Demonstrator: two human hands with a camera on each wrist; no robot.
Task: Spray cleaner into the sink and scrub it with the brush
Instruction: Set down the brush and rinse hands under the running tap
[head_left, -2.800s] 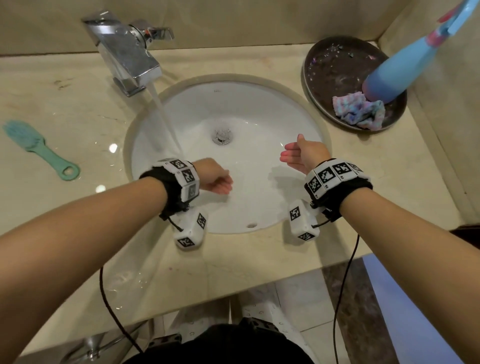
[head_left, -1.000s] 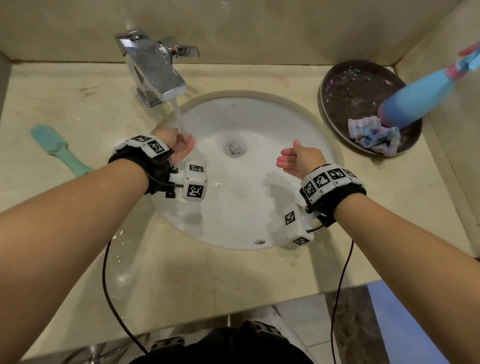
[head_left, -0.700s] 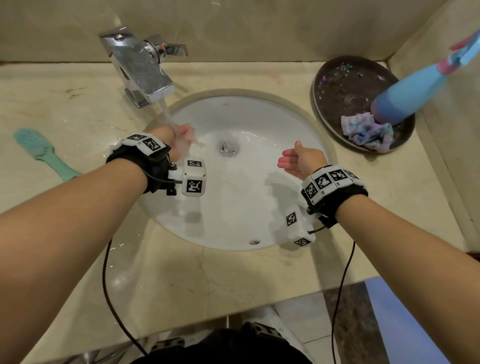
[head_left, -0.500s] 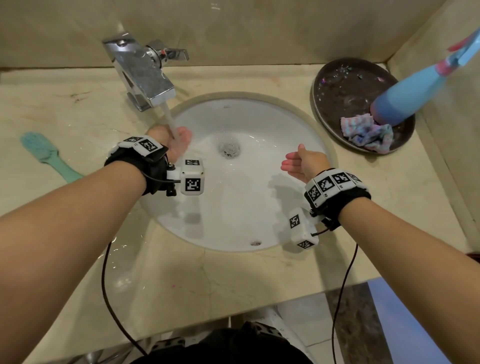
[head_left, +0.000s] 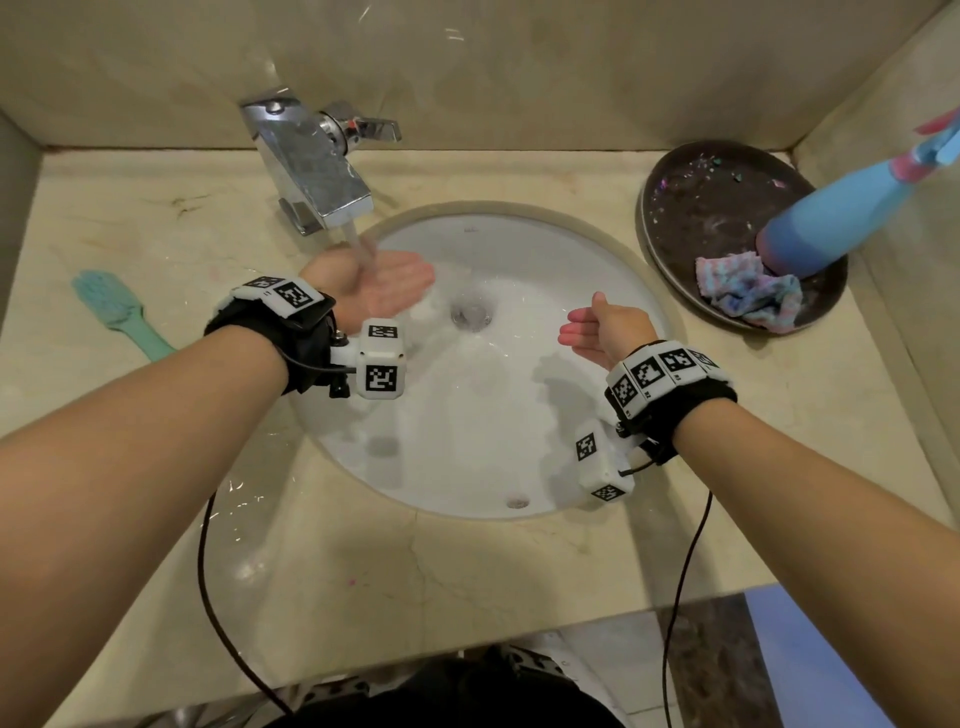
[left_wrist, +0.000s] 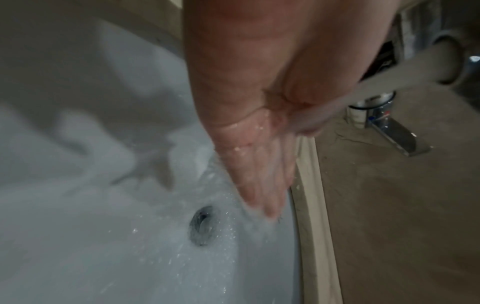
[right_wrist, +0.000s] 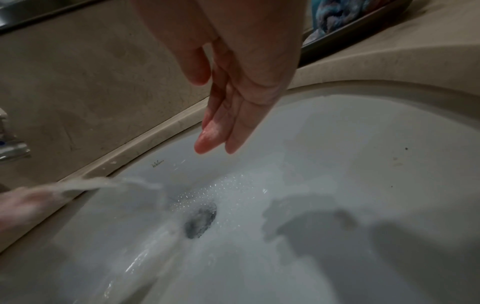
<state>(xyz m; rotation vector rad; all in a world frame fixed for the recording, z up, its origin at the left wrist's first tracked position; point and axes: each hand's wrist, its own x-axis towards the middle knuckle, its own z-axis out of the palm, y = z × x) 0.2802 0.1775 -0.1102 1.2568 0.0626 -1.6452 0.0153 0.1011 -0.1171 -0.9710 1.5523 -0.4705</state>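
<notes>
The white oval sink (head_left: 467, 447) is set in a beige stone counter, with water running from the chrome faucet (head_left: 311, 166). My left hand (head_left: 387, 286) (left_wrist: 257, 174) lies flat with straight fingers, palm up under the stream, and water splashes off it toward the drain (head_left: 471, 313) (left_wrist: 201, 226) (right_wrist: 200, 220). Over the sink's right side my right hand (head_left: 597, 332) (right_wrist: 228, 115) hangs with relaxed fingers and holds nothing. A teal brush (head_left: 117, 312) lies on the counter at the left. The blue spray bottle (head_left: 841, 213) stands on a dark round tray (head_left: 691, 197) at the back right.
A crumpled pastel cloth (head_left: 748, 288) lies on the tray beside the bottle. Walls close the counter at the back and the right. Wet patches shine on the counter (head_left: 415, 582) in front of the sink. Cables hang from both wrists.
My left hand has risen from the sink's lower left to under the faucet stream and opened flat, palm up. My right hand has hardly moved.
</notes>
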